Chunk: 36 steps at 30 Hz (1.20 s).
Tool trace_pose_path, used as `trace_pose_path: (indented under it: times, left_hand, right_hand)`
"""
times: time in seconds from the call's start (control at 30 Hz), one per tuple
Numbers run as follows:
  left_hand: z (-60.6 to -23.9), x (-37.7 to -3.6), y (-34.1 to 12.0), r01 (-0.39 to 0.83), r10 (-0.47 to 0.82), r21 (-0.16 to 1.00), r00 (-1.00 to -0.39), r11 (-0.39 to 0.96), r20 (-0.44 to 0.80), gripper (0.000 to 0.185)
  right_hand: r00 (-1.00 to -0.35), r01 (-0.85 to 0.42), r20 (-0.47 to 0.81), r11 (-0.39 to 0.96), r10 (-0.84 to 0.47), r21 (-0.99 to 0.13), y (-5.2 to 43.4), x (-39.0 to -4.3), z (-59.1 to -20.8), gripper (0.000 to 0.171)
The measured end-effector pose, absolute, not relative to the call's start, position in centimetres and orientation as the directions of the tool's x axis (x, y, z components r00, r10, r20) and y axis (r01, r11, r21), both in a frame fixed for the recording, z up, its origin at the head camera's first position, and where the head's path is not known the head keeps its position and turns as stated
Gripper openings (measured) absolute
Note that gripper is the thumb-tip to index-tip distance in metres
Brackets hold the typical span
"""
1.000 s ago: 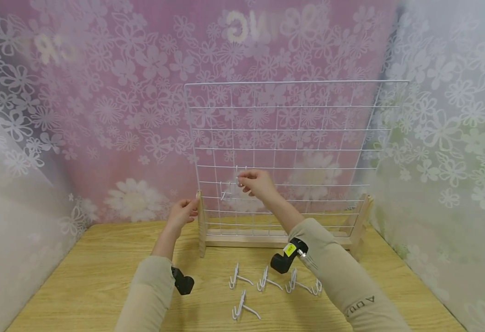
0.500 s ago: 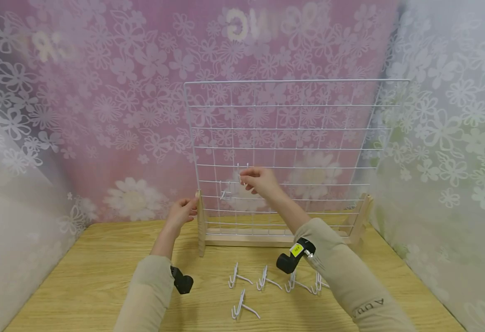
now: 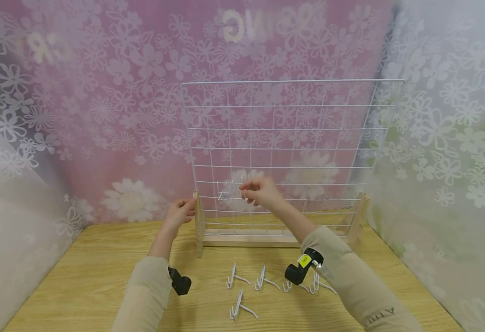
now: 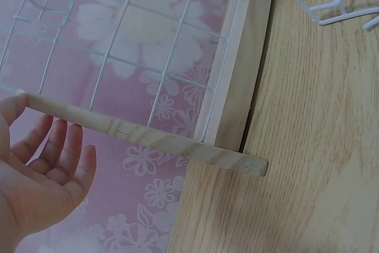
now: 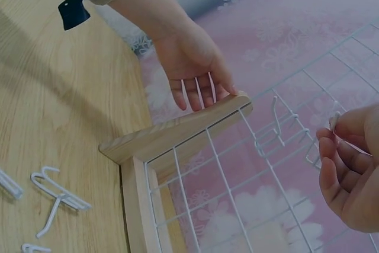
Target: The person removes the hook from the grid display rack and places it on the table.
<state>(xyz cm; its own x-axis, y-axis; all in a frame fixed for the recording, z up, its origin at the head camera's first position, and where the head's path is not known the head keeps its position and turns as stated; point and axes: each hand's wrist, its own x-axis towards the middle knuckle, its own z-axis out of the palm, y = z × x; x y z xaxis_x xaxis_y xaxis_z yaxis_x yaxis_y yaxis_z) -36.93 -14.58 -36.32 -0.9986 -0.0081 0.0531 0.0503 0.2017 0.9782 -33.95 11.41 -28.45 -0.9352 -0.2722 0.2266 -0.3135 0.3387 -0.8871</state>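
Hook point(image 3: 243, 190), white wire, is being pinched between the thumb and fingertips of the right hand point(image 3: 261, 193), whose grip is closing round it, and is being held against the wire grid point(image 3: 292, 138) at one of its lower horizontal wires, just right of the grid's left edge. In the right wrist view the hook's wire point(image 5: 333, 124) is showing just above the pinching fingers point(image 5: 337, 158); whether it is already seated on the grid wire cannot be told. A second hook point(image 3: 221, 191) is already hanging on the grid just to the left of the held one, on about the same row.

The left hand point(image 3: 181, 213) is resting with straight, relaxed fingers against the top of the wooden upright point(image 3: 198, 226) at the grid's left edge, holding nothing; the judgement is that it is steadying the grid against the push of the other hand.

In front of the grid, on the wooden surface point(image 3: 80, 281), several loose hooks point(image 3: 242, 308) are lying in a small group, well apart from both hands. Behind the grid a flowered pink backdrop point(image 3: 122, 115) is hanging.
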Motion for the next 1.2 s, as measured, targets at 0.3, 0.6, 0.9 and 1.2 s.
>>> trace_pose_path:
  times: [0.3,0.6,0.9,1.2]
  left_hand:
    - [-36.3,-36.9,-14.7,0.055,-0.011,0.977,-0.998,0.207,0.059,0.049]
    - [-36.3,-37.1,-14.9,0.045,-0.008,0.980,-0.999,0.193,0.048,0.048]
    - [-36.4,-37.3,-14.8,0.054,-0.003,0.982,-0.998,0.182,0.056,0.048]
    - [-36.3,-37.2,-14.7,0.051,0.004,0.979,-0.999,0.199,0.051,0.048]
  right_hand:
    - [-0.924,-0.313,0.203,0.337,-0.324,-0.888,12.2,-33.1,-29.7,0.018]
    - [-0.929,-0.298,0.186,0.351,-0.319,-0.888,13.8,-32.8,-31.3,0.022]
    - [-0.943,-0.253,0.143,0.369,-0.302,-0.894,15.3,-32.4,-32.9,0.014]
    - [-0.926,-0.289,0.144,0.406,-0.350,-0.867,16.2,-31.3,-34.3,0.016]
